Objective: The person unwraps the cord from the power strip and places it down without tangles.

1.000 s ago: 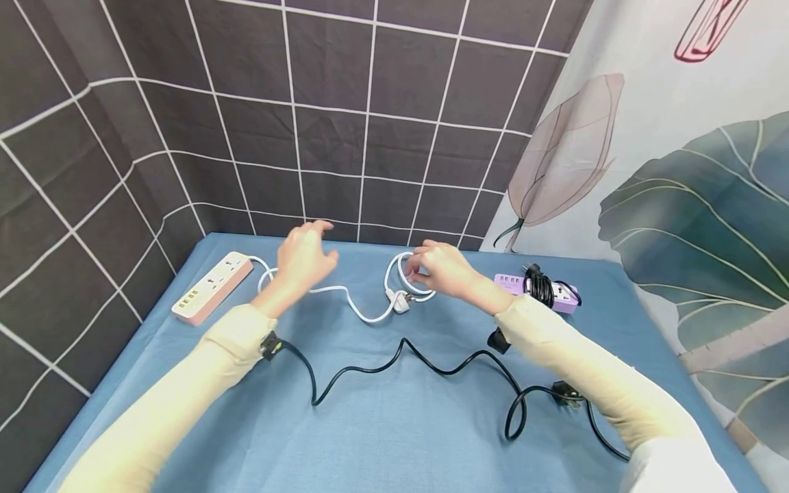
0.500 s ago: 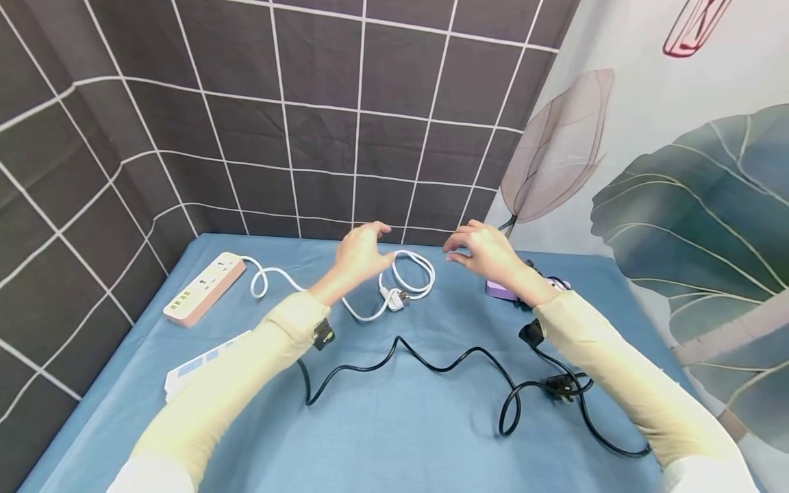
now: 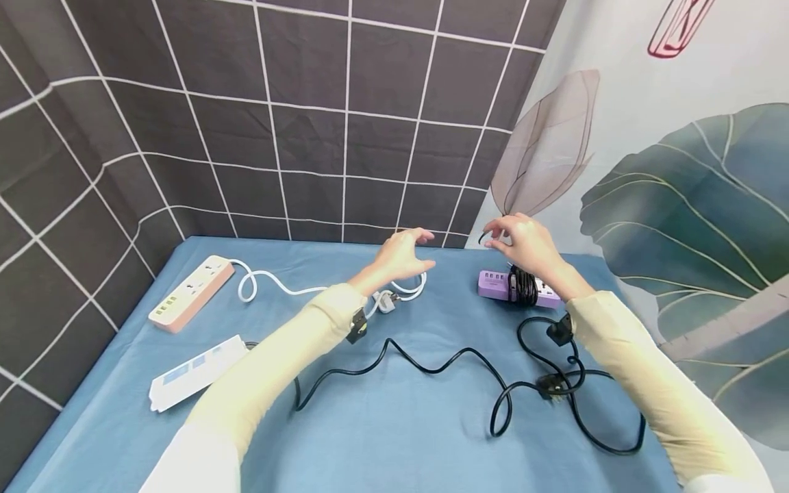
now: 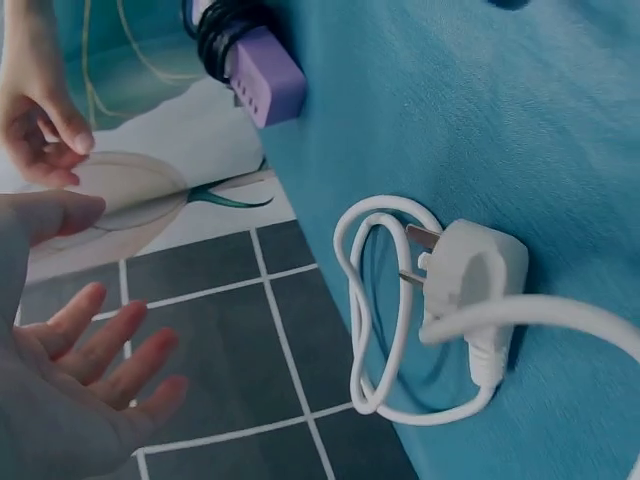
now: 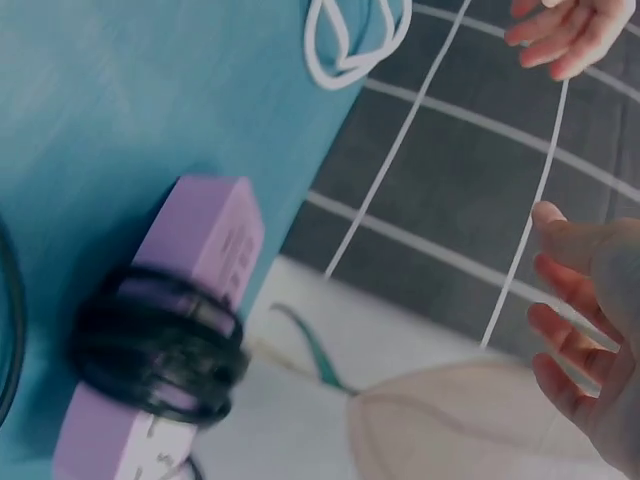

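Note:
My left hand (image 3: 397,255) hovers above the white coiled cord (image 4: 395,300) and its white plug (image 4: 475,275), with its fingers spread and nothing held. The head view shows the coil partly covered by that hand and wrist. Over the purple power strip (image 3: 493,284) my right hand (image 3: 524,241) is raised, its fingers loosely bent and apart from the strip. A bundle of black cord (image 3: 522,286) is wound around the strip's middle. In the right wrist view this bundle (image 5: 155,345) looks blurred, and no finger touches it.
A white and pink power strip (image 3: 194,291) lies at the back left, joined to the white cord. Nearer sits a white power strip (image 3: 197,373), partly behind my left sleeve. A long black cord (image 3: 425,370) snakes across the blue cloth towards a black plug (image 3: 550,385).
Both hands have moved right. The right hand went from the white coil to above the purple strip, and the left came over the coil. The white strip has come out from behind the left sleeve.

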The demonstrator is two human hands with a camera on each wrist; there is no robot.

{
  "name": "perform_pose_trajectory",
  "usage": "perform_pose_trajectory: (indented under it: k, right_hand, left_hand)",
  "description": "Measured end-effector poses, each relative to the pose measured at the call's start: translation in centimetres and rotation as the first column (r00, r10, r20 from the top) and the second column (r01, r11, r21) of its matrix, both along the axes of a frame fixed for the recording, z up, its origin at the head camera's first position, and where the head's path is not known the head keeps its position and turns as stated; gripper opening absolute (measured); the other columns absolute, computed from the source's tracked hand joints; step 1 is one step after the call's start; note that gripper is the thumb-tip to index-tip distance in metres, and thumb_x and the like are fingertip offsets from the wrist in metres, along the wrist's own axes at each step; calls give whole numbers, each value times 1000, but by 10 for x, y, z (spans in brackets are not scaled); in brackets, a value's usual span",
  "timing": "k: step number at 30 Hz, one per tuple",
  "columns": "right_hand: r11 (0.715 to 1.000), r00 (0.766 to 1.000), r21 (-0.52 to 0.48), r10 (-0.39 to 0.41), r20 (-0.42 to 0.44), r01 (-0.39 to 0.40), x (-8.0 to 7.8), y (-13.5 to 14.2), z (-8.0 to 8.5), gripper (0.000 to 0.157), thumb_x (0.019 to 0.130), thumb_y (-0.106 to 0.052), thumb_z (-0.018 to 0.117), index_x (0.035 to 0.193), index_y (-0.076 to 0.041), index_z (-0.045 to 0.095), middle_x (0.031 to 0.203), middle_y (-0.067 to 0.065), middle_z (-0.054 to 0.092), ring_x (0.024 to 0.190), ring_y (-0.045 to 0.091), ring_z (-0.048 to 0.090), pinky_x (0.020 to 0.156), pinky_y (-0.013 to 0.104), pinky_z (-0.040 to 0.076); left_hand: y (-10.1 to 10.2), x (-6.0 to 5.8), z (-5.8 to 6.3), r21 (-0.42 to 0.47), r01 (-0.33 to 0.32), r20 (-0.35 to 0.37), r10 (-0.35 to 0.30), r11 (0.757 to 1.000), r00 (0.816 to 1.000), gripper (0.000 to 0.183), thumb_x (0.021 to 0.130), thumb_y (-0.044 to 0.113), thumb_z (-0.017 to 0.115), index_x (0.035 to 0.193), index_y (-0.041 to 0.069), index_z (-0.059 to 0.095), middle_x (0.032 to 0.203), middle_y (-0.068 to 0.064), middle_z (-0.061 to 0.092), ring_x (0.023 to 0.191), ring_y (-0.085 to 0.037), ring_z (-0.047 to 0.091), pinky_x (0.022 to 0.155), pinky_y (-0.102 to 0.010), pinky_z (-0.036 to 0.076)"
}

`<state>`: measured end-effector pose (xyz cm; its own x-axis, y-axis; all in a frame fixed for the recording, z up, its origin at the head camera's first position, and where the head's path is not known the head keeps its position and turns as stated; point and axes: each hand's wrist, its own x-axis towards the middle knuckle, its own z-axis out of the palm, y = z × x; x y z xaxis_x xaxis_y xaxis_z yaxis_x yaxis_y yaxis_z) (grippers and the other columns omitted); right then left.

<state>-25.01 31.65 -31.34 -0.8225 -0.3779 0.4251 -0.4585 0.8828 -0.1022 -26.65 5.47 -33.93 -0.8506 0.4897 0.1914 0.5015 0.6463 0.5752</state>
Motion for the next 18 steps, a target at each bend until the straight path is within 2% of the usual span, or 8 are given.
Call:
perform_pose_trajectory:
  k: [5,12,18]
  right_hand:
    - [998,996,0,-68,50,68,1,22,3,20,85,-13,72,104,-7,68,91,11,70,87,29,60,70,46,47]
    - [985,979,19,-174,109,173,2,55,-1,21,87,-14,70,106,-6,67,95,15,69,87,31,61,70,49,47]
    - [978,960,32,-207,189,204,5,70,-13,22,89,-15,66,108,-5,67,98,16,69,90,33,62,69,50,47]
  left_hand:
    - [18,-11,-2,-31,-1,4,1,1000,1000,53,82,27,72,131,14,57,131,-5,62,123,-23,56,97,-38,46]
    - [53,-21,0,-64,50,-2,-50,997,999,57,81,29,73,133,13,54,133,-5,60,123,-20,55,98,-34,45]
    - [81,-24,-13,-82,79,23,-78,994,997,62,80,31,74,135,14,52,136,-3,58,125,-19,53,100,-33,44]
